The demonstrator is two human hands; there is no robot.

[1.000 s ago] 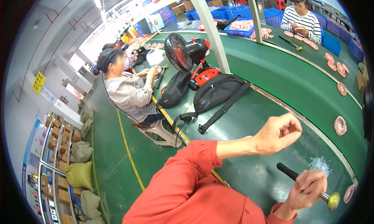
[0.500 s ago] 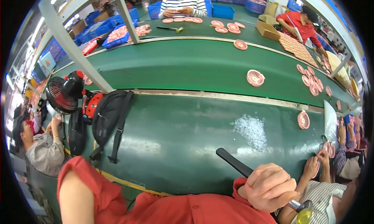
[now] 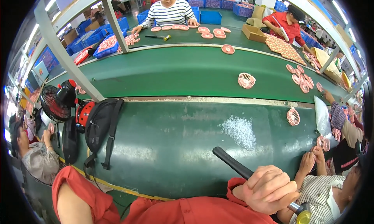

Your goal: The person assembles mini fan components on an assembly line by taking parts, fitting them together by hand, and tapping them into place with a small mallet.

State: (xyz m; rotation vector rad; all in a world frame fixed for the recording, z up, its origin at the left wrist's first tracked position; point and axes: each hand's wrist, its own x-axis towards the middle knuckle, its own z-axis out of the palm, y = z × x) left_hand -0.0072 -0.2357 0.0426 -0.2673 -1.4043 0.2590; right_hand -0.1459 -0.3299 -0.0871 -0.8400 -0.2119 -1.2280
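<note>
My right hand (image 3: pixel 269 189) is closed round a small hammer (image 3: pixel 233 162) low at the right, in front of my red shirt. The hammer's black handle points up and left over the table edge. Its metal and yellow head (image 3: pixel 303 216) sticks out below my fingers. Of my left arm (image 3: pixel 74 204) only the upper part under a red sleeve shows; the hand is out of view. Beyond the hammer, a heap of small clear rings (image 3: pixel 238 132) lies on the green table (image 3: pixel 167 146). A pink slatted round cover (image 3: pixel 293 116) stands to their right.
A black bag (image 3: pixel 102 126) and a black-and-red fan (image 3: pixel 56 101) sit at the left. Behind runs a green belt (image 3: pixel 167 74) with pink round parts (image 3: pixel 246 80). A metal post (image 3: pixel 70 56) rises at left. Co-workers sit on both sides and opposite.
The view has shifted slightly, moving the table's things left in the picture. My grip on the hammer stays. The person opposite has spread their hands onto the table; a hand at right reaches toward the belt.
</note>
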